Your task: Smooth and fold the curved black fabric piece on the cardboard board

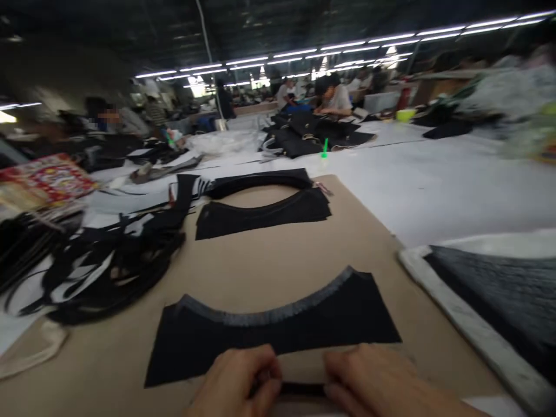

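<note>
Pinching strip point(303, 390) crosswise in left grip point(241, 379) and right grip point(382, 379). Facing panel point(278, 335) just beyond, roughly parallel lengthwise, nearer left.

Tube lights point(343, 45) glare under a dark ceiling point(269, 20), while blur smears the plastic point(499, 95) at far right.

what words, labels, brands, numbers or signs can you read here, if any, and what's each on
No text is legible.
Red, white and yellow printed sheet or packet, left: print too blurred to read.
Orange-yellow patch, right edge: too blurred to tell whether it bears lettering.
Black fabric panel with a curved grey upper edge: no lettering visible.
</note>
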Demonstrator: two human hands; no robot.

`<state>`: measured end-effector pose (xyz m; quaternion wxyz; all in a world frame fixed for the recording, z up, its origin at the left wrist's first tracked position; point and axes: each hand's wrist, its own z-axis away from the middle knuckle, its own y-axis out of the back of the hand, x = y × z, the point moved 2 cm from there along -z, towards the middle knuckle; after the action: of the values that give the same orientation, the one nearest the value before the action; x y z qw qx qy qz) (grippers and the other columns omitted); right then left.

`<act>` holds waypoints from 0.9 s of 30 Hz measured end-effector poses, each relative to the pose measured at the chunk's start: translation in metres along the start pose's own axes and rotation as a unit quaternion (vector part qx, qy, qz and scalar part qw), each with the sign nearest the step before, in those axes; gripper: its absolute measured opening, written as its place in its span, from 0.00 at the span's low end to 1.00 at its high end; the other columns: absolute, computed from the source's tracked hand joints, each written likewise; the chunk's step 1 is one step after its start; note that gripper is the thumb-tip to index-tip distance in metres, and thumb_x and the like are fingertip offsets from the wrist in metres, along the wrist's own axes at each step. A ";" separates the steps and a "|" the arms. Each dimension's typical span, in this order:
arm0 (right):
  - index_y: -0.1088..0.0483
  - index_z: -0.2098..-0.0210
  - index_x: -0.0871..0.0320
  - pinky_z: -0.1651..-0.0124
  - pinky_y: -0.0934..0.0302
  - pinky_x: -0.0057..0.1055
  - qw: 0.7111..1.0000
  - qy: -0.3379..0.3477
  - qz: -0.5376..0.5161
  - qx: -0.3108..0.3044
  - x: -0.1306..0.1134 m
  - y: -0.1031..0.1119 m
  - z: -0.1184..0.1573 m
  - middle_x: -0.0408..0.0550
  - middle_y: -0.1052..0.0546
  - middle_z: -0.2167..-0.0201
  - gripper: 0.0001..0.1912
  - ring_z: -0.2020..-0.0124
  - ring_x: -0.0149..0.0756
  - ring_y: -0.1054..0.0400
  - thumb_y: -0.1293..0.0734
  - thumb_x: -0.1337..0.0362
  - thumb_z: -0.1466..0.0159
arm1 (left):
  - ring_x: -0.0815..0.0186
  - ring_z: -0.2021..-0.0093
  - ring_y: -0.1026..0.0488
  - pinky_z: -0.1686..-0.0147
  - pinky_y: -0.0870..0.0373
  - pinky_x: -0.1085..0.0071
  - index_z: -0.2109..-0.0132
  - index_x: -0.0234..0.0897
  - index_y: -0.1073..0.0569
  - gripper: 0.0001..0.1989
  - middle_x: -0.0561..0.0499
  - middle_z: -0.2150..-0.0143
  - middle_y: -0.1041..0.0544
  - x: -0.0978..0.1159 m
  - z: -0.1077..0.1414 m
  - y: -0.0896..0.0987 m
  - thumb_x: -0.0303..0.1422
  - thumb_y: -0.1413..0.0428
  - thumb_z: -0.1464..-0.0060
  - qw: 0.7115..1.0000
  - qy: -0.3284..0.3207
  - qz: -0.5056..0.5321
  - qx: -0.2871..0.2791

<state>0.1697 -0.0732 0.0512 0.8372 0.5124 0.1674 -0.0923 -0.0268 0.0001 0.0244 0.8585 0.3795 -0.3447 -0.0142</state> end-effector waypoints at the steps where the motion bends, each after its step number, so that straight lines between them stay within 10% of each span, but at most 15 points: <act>1: 0.24 0.67 0.54 0.72 0.42 0.29 1.000 -0.022 -0.006 0.004 0.002 0.001 -0.002 0.49 0.21 0.72 0.12 0.71 0.42 0.26 0.40 0.69 0.38 | 0.68 0.69 0.27 0.69 0.38 0.76 0.66 0.41 0.23 0.07 0.57 0.72 0.24 0.003 0.000 0.004 0.29 0.46 0.47 1.000 0.003 0.015 0.008; 8: 0.29 0.69 0.52 0.69 0.45 0.30 0.997 -0.072 -0.024 0.023 0.010 0.010 -0.020 0.46 0.23 0.71 0.14 0.67 0.41 0.27 0.43 0.63 0.32 | 0.68 0.68 0.29 0.69 0.42 0.75 0.69 0.41 0.24 0.06 0.57 0.72 0.24 0.006 -0.006 0.026 0.31 0.47 0.49 0.993 0.017 0.039 0.113; 27: 0.33 0.73 0.55 0.73 0.57 0.30 0.993 -0.069 0.071 0.062 0.006 0.016 -0.076 0.47 0.24 0.74 0.13 0.70 0.43 0.27 0.41 0.63 0.33 | 0.65 0.68 0.28 0.69 0.44 0.72 0.67 0.41 0.24 0.06 0.54 0.70 0.23 -0.006 -0.029 0.046 0.30 0.46 0.50 0.988 0.054 -0.032 0.140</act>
<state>0.1667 0.0018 0.0303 0.8179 0.5662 0.0658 -0.0778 -0.0248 0.0528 0.0380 0.8131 0.5073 -0.2841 0.0277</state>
